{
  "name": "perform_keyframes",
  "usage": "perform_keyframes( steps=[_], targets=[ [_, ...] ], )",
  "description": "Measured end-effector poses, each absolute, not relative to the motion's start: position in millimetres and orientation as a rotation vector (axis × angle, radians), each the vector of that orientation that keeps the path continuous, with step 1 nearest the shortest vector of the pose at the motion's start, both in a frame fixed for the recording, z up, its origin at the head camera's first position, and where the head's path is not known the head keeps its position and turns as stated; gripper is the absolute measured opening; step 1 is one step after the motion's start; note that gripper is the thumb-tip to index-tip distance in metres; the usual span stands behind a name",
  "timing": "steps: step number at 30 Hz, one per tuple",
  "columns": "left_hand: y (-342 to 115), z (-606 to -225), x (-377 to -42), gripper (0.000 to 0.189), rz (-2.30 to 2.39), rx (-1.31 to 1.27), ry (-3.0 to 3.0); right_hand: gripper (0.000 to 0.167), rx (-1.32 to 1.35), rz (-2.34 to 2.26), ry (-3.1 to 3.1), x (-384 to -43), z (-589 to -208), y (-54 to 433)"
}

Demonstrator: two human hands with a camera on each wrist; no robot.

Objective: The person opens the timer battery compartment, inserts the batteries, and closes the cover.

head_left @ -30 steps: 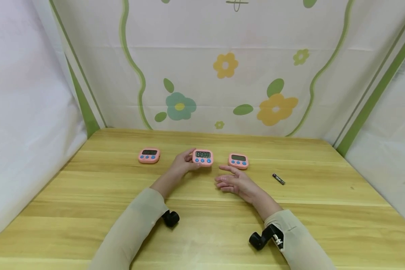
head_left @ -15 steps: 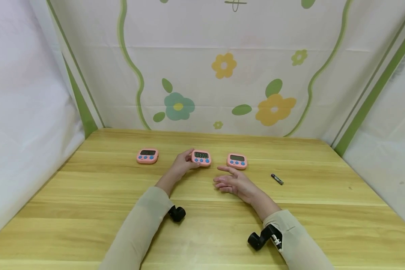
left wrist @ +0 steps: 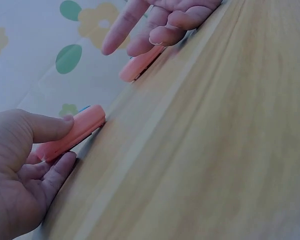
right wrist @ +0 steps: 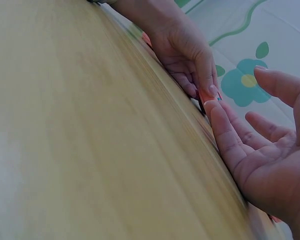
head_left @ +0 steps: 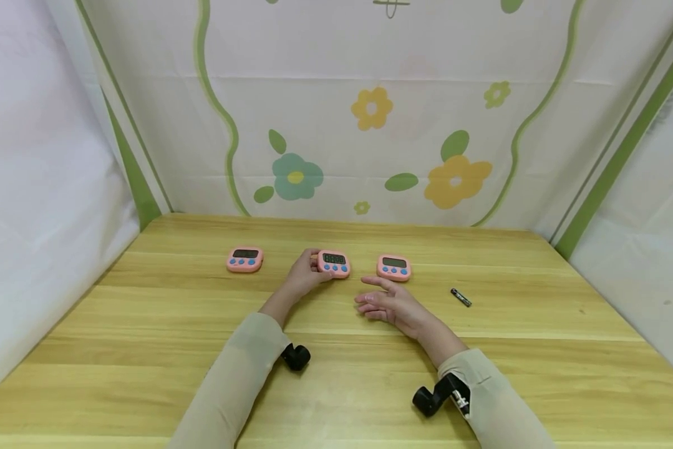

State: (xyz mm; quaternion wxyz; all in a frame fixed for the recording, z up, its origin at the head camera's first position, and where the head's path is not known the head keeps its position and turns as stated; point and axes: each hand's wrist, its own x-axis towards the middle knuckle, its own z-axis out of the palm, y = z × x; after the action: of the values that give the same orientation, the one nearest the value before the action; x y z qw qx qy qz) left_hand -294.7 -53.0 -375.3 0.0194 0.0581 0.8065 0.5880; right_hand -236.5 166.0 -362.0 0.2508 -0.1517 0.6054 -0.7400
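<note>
My left hand (head_left: 304, 274) grips the left side of a pink digital timer (head_left: 334, 264) with three blue buttons, in the middle of the row. In the left wrist view its thumb lies on top of the timer (left wrist: 76, 134), with fingers beneath, close over the table. My right hand (head_left: 391, 304) holds nothing, its fingers extended and loosely spread. It is nearest to a second pink timer (head_left: 394, 268), just beyond its fingertips, whose screen looks blank. A third pink timer (head_left: 245, 259) lies to the left of my left hand.
A small black battery (head_left: 461, 297) lies on the wooden table (head_left: 347, 386) to the right. Behind the table's far edge hangs a white flower-print cloth (head_left: 325, 112), with white cloth at both sides too. Black camera mounts (head_left: 426, 400) stick out from both sleeves.
The held timer has come down slightly towards the table in my left hand, and its display digits look different. My right hand has stayed nearly still.
</note>
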Motion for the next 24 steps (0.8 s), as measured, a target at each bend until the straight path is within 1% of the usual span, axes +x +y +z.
perform_keyframes(
  steps=[6,13,17,24],
  targets=[
    [-53.9,-374.1,-294.6,0.06,1.745,0.213,2.6,0.058,-0.412,-2.014,1.648,-236.7,-362.3,166.4],
    [-55.0,-375.2,-295.5,0.048,1.693,0.288,2.684,0.056,-0.41,-2.015,1.638,-237.3,-363.2,166.1],
    [-54.2,-375.7,-295.8,0.047,1.65,0.241,2.711,0.055,-0.412,-2.013,1.639,-237.7,-363.4,165.8],
    [-51.2,-376.2,-295.3,0.051,1.565,0.165,2.768,0.053,-0.405,-2.017,1.636,-238.0,-363.6,166.6]
  ],
)
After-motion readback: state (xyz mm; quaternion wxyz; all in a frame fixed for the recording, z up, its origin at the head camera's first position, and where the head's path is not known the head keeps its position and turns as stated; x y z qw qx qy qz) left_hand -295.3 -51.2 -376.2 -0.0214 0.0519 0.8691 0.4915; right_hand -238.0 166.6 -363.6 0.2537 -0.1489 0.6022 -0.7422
